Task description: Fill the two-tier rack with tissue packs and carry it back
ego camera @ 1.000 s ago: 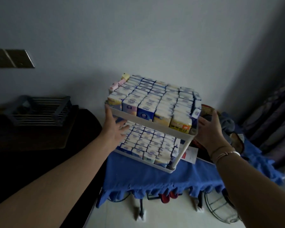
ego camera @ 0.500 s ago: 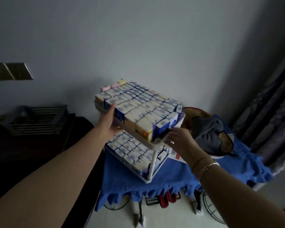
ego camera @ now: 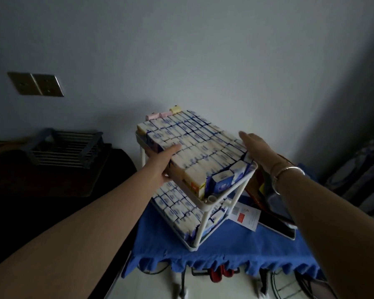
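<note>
Turning the two-tier rack (ego camera: 207,203) corner-on over the blue cloth (ego camera: 160,244), we have let our right hand (ego camera: 254,147) come off, flat beside the top tier; our left hand (ego camera: 162,165) grips the rim. Tissue packs (ego camera: 192,143) cram both tiers, so carrying remains.

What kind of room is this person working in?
Probably a room in a home. A curtain hangs at the right, a wall switch plate sits on a plain wall, and the white two-tier rack of tissue packs stands on a small table with a blue cloth.
</note>
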